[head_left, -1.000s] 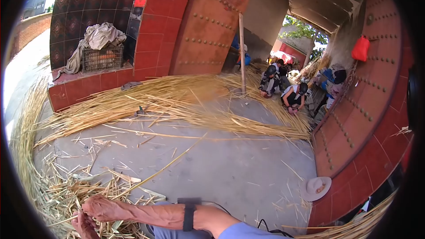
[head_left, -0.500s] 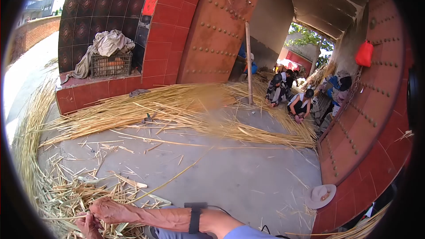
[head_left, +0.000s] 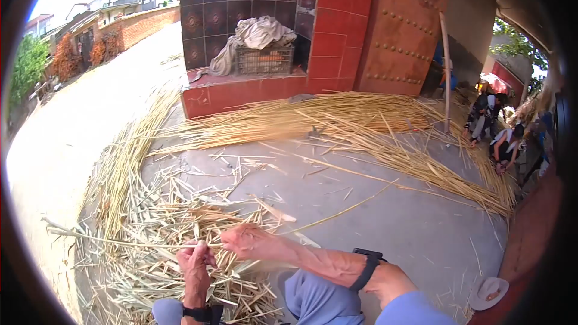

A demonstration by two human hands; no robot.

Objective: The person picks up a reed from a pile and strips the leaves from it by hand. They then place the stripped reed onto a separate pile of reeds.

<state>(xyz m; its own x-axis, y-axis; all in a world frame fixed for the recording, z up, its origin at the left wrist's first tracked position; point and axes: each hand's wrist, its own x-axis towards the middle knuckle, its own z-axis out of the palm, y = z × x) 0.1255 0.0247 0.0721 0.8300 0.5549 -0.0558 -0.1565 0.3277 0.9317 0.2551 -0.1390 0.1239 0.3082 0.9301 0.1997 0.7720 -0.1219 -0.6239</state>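
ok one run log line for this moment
left hand: pinching long thin yellowish stalk; right hand: closed on same stalk; below: loose pale dry strips

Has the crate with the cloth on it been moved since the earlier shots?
No. The crate sits at the same spot on the red ledge; both appear farther right only because the camera has turned left.

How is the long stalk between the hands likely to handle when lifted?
The stalk seems fairly stiff: it reaches past the left hand with only slight bending. It is probably light, being so thin. Its long end may swing when moved.
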